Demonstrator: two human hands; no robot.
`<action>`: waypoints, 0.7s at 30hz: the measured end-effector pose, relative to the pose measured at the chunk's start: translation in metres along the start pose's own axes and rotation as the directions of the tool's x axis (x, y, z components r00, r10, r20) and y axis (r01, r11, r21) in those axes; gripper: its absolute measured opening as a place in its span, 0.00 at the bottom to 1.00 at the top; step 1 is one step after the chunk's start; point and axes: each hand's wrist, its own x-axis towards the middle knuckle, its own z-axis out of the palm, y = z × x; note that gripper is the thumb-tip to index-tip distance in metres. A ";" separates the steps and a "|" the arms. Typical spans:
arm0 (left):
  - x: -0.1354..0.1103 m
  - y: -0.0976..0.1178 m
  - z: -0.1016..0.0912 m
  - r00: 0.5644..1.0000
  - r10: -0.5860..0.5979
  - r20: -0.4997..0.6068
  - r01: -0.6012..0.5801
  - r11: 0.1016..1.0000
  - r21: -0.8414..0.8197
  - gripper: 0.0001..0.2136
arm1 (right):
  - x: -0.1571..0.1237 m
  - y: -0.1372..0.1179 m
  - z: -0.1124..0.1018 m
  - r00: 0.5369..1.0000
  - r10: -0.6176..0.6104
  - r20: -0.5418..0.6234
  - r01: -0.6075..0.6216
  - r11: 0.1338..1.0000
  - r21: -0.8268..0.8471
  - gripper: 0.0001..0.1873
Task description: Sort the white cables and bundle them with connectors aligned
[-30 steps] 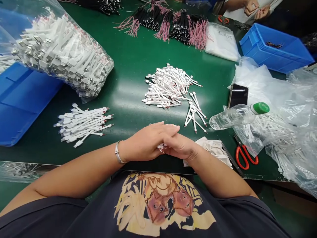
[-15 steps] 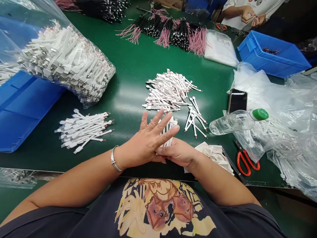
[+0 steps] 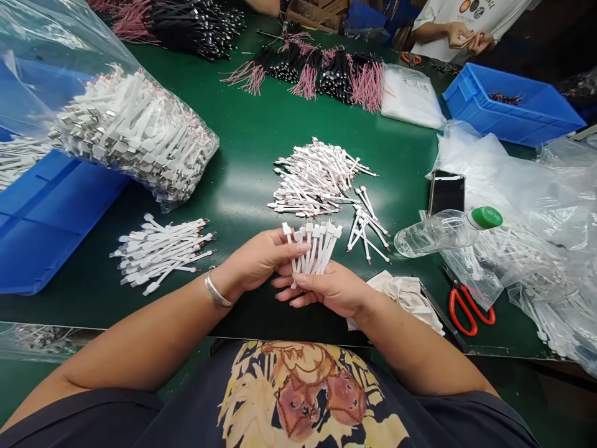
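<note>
A fanned bunch of short white cables (image 3: 319, 242) with flat plug ends pointing up is held over the table's front edge. My right hand (image 3: 333, 286) is closed around its lower part, thumb across the front. My left hand (image 3: 265, 258) pinches the bunch's left side between thumb and fingers, around a cable that stands a little apart. Just beyond the hands lies a heap of similar white cables (image 3: 317, 177), with a small loose group (image 3: 366, 224) at its right. Off to the left is another pile of white cables (image 3: 163, 252), bare wire tips facing right.
At left, a clear bag of cables (image 3: 135, 137) leans on a blue bin (image 3: 56, 211). To the right are a bottle (image 3: 433, 233), a phone (image 3: 446, 191), red-handled scissors (image 3: 466, 305), a cloth (image 3: 403, 298) and plastic bags (image 3: 536, 218). Across the table a co-worker's hands (image 3: 469, 40) show.
My left hand, spread flat over the bunch before, has drawn back to the left and now pinches at its side. The cables in my right hand now show fanned out.
</note>
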 end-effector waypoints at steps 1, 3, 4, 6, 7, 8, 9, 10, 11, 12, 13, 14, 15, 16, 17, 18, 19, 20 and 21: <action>0.000 -0.001 0.001 1.000 -0.012 0.002 0.012 1.000 -0.025 0.19 | 0.001 0.001 0.000 1.000 -0.001 -0.008 0.001 1.000 0.001 0.20; 0.002 -0.004 0.003 0.999 0.014 -0.048 -0.017 0.999 -0.052 0.14 | 0.002 0.001 -0.001 1.000 -0.002 -0.026 0.003 1.000 0.010 0.20; 0.003 -0.006 0.003 0.997 0.027 -0.074 -0.032 0.998 -0.061 0.13 | 0.002 0.002 -0.001 0.999 -0.004 -0.038 0.005 1.000 0.016 0.20; 0.005 -0.010 0.003 0.994 0.044 -0.104 -0.052 0.996 -0.077 0.11 | 0.003 0.002 -0.001 0.998 -0.010 -0.070 0.012 1.000 0.026 0.19; 0.006 -0.011 0.003 0.993 0.049 -0.106 -0.058 0.995 -0.085 0.10 | 0.004 0.002 -0.001 0.996 -0.011 -0.089 0.014 1.000 0.028 0.18; 0.007 -0.013 0.003 0.993 0.054 -0.102 -0.063 0.994 -0.091 0.10 | 0.004 0.002 -0.001 0.994 -0.011 -0.108 0.014 0.999 0.029 0.17; 0.007 -0.014 0.004 0.994 0.056 -0.092 -0.065 0.993 -0.097 0.10 | 0.004 0.002 -0.001 0.992 -0.011 -0.124 0.014 0.999 0.029 0.16; 0.008 -0.014 0.004 0.995 0.057 -0.085 -0.066 0.992 -0.104 0.10 | 0.004 0.003 -0.001 0.991 -0.010 -0.136 0.014 0.999 0.029 0.15; 0.008 -0.015 0.005 0.995 0.055 -0.078 -0.064 0.991 -0.113 0.10 | 0.005 0.003 -0.001 0.990 -0.011 -0.142 0.016 0.999 0.030 0.15; 0.009 -0.015 0.005 0.996 0.052 -0.069 -0.061 0.990 -0.123 0.10 | 0.005 0.003 -0.001 0.989 -0.015 -0.145 0.020 0.999 0.032 0.14; 0.009 -0.015 0.006 0.997 0.050 -0.060 -0.058 0.989 -0.133 0.11 | 0.006 0.003 -0.001 0.989 -0.022 -0.146 0.027 0.999 0.034 0.14; 0.009 -0.015 0.007 0.997 0.048 -0.052 -0.055 0.988 -0.143 0.11 | 0.006 0.003 -0.001 0.989 -0.031 -0.147 0.037 0.999 0.034 0.14; 0.009 -0.015 0.007 0.998 0.047 -0.047 -0.054 0.987 -0.150 0.12 | 0.006 0.003 -0.002 0.988 -0.044 -0.151 0.050 0.998 0.034 0.14; 0.009 -0.015 0.008 0.998 0.047 -0.043 -0.053 0.986 -0.156 0.12 | 0.006 0.003 -0.002 0.986 -0.058 -0.156 0.064 0.997 0.035 0.14; 0.010 -0.015 0.008 0.998 0.047 -0.040 -0.053 0.986 -0.159 0.12 | 0.006 0.003 -0.003 0.984 -0.070 -0.161 0.076 0.996 0.037 0.14; 0.010 -0.015 0.008 0.998 0.050 -0.040 -0.055 0.986 -0.160 0.13 | 0.007 0.004 -0.003 0.983 -0.078 -0.167 0.086 0.995 0.041 0.14; 0.010 -0.015 0.008 0.998 0.052 -0.042 -0.058 0.985 -0.160 0.13 | 0.007 0.004 -0.004 0.982 -0.084 -0.171 0.093 0.995 0.044 0.14; 0.011 -0.016 0.007 0.998 0.055 -0.045 -0.061 0.985 -0.159 0.13 | 0.006 0.004 -0.004 0.981 -0.087 -0.174 0.096 0.994 0.046 0.14; 0.011 -0.016 0.007 0.997 0.057 -0.046 -0.063 0.985 -0.159 0.13 | 0.006 0.004 -0.004 0.981 -0.087 -0.176 0.096 0.994 0.045 0.14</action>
